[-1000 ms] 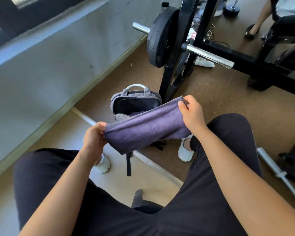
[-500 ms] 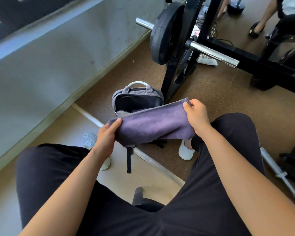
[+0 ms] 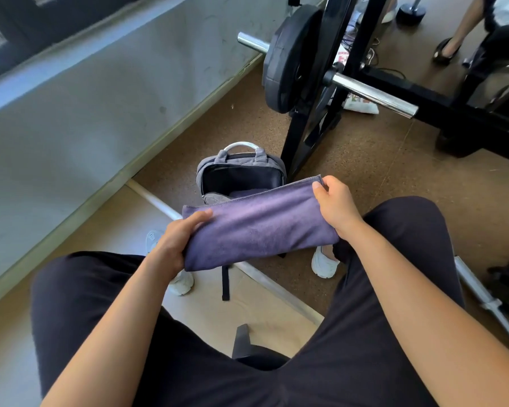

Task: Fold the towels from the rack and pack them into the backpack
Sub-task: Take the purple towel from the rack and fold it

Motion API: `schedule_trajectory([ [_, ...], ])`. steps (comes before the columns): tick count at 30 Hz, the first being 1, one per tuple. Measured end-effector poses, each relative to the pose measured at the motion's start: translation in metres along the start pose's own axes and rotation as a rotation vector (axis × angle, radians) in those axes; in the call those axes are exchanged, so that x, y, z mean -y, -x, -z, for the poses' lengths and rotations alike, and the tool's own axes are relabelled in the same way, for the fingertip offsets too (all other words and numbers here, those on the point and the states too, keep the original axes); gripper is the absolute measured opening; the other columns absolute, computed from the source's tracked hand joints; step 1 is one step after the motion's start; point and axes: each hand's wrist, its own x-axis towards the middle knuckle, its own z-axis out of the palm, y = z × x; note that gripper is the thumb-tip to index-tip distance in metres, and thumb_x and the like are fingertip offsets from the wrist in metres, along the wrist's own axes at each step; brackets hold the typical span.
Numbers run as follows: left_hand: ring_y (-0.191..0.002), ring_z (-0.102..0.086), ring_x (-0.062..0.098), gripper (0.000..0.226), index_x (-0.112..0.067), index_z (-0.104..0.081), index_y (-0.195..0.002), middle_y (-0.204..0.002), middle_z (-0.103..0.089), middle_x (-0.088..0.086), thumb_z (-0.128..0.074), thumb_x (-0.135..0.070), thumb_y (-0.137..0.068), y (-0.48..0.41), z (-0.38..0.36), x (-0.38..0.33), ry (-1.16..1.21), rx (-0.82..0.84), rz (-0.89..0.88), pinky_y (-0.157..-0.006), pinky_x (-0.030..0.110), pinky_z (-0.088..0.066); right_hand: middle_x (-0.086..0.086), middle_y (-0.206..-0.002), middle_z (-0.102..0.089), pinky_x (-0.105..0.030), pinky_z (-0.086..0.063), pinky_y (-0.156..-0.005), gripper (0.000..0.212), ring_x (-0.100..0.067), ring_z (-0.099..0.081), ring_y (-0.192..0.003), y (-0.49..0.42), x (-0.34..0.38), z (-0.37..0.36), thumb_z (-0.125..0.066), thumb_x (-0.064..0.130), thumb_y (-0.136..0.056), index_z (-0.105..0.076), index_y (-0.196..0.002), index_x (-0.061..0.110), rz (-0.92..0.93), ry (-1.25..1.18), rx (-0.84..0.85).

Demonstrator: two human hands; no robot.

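1. Floor [image 3: 394,186]: brown speckled surface across the right and middle of the view. A pale mat [image 3: 212,315] lies beneath the seated person, edged by a light strip [image 3: 159,205] that runs diagonally.
2. Wall [image 3: 100,113]: grey, scuffed, with a pale skirting at its foot. A dark window frame [image 3: 27,27] sits above it at upper left.
3. Weight rack [image 3: 315,118]: black steel uprights standing on the brown floor. It carries a chrome barbell [image 3: 373,95] loaded with a dark weight plate [image 3: 288,60].
4. Second bar [image 3: 482,298]: chrome, lying on the floor at far right.
5. Another person's leg and dark shoe [image 3: 444,51]: upper right corner.
6. Backpack [image 3: 241,165]: grey with a pale top handle, upright on the floor just beside the rack foot. Its main compartment is unzipped, with purple cloth [image 3: 247,193] showing inside.
7. Towel [image 3: 259,227]: purple, folded into a long band and held in the air between the knees, in front of the backpack opening.
8. Left hand [image 3: 174,245]: grips the towel's left end, thumb laid on top, fingers wrapped underneath.
9. Right hand [image 3: 338,207]: pinches the towel's upper right corner, fingers curled.
10. White shoes [image 3: 323,262]: one at each side of the towel, partly hidden.
11. Printed sheet [image 3: 359,102]: lies under the barbell. It bears red lettering that is too small to read.
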Motion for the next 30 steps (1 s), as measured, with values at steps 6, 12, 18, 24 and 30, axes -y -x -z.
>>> schedule_trajectory([
  [6,-0.101,-0.074,0.018,0.037,-0.012,-0.072,-0.115,-0.106,-0.079,0.005,-0.074,-0.039,-0.089,-0.009,0.008,0.003,0.078,0.079,-0.224,-0.081,0.027,-0.055,-0.013,-0.102,-0.064,-0.033,-0.047,-0.072,0.024,-0.026,-0.061,-0.094,-0.003,-0.004,0.003,-0.045,0.028,-0.106,-0.060,-0.105,0.009,-0.129,-0.133,0.012],
  [12,-0.085,-0.065,0.004,0.017,-0.024,-0.068,-0.099,-0.096,-0.074,-0.008,-0.054,-0.031,-0.106,-0.018,0.005,0.015,-0.263,-0.144,-0.573,-0.078,0.025,-0.052,-0.004,-0.126,-0.057,-0.033,-0.047,-0.089,0.028,-0.020,-0.056,-0.114,0.000,-0.004,0.001,-0.052,0.021,-0.103,-0.050,-0.131,0.016,-0.136,-0.163,-0.031],
  [18,-0.085,-0.068,0.008,0.022,-0.020,-0.070,-0.098,-0.097,-0.075,-0.003,-0.054,-0.033,-0.106,-0.021,0.006,0.017,-0.243,-0.185,-0.488,-0.074,0.025,-0.054,-0.008,-0.105,-0.059,-0.029,-0.047,-0.074,0.020,-0.018,-0.058,-0.090,0.008,0.007,0.004,-0.044,0.003,-0.100,-0.051,-0.109,0.019,0.056,-0.215,-0.028],
  [24,-0.080,-0.063,0.017,0.023,-0.019,-0.055,-0.125,-0.093,-0.067,0.005,-0.054,-0.029,-0.104,-0.026,0.010,0.019,-0.228,-0.295,-0.505,-0.073,0.032,-0.052,0.001,-0.085,-0.048,-0.021,-0.044,-0.064,0.013,-0.012,-0.048,-0.074,0.011,0.010,0.004,-0.049,0.006,-0.100,-0.042,-0.101,0.017,0.066,-0.237,-0.074],
  [30,-0.076,-0.057,0.002,0.035,-0.026,-0.067,-0.093,-0.089,-0.067,-0.005,-0.043,-0.004,-0.106,-0.014,0.007,0.010,-0.180,-0.193,-0.645,-0.069,0.013,-0.046,-0.001,-0.089,-0.064,-0.031,-0.046,-0.079,0.031,-0.014,-0.056,-0.085,0.009,0.004,0.003,-0.048,0.001,-0.099,-0.063,-0.082,0.021,0.103,-0.258,0.000],
])
